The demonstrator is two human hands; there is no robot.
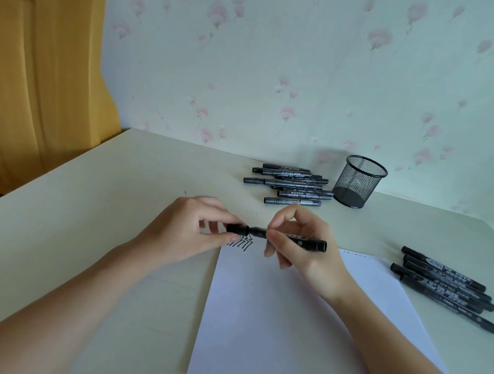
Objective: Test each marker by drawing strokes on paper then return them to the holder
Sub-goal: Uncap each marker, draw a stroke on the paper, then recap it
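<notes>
A black marker (297, 240) lies level in the air above the top of a white paper sheet (284, 317). My right hand (300, 246) grips its barrel. My left hand (192, 229) pinches the marker's black cap (237, 229) at the left end, where cap and barrel meet or nearly meet. Black zigzag strokes (241, 243) show at the paper's top left corner, partly hidden by my left hand. The black mesh holder (357, 181) stands at the back right with nothing visible inside.
A pile of several black markers (291, 185) lies left of the holder near the wall. Another group of several markers (446, 286) lies to the right of the paper. The table's left edge runs beside an orange door (40, 76).
</notes>
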